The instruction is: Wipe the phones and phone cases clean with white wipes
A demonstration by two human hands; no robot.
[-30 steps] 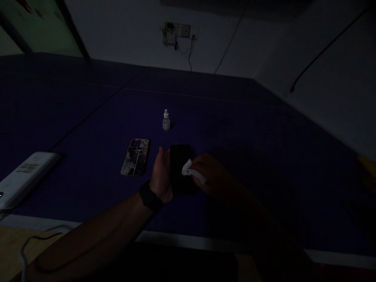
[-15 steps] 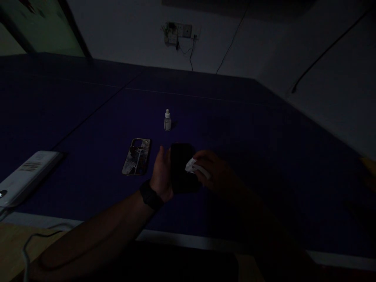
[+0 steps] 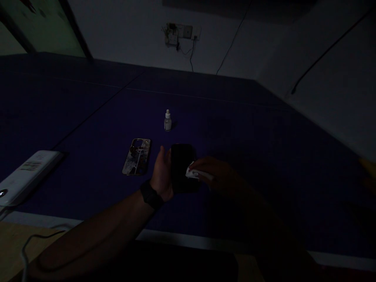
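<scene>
My left hand [image 3: 162,175], with a dark watch on its wrist, holds a dark smartphone [image 3: 180,164] from its left side, screen area facing up. My right hand [image 3: 216,171] is closed on a crumpled white tissue [image 3: 192,171], which rests against the right part of the phone's surface. Left of the phone lies a patterned phone case [image 3: 137,156] with a camera cutout. Beyond the phone, a small dropper bottle [image 3: 167,121] with a white top stands upright. The scene is very dark, so the finger details of my right hand are faint.
A white, box-like power device [image 3: 31,174] lies at the left on the dark blue table [image 3: 96,129], and a cable [image 3: 26,250] hangs near the front edge. On the back wall are sockets [image 3: 180,31] with cords.
My right hand has moved the tissue slightly down the phone's surface, toward me. The left hand and the phone stay almost still.
</scene>
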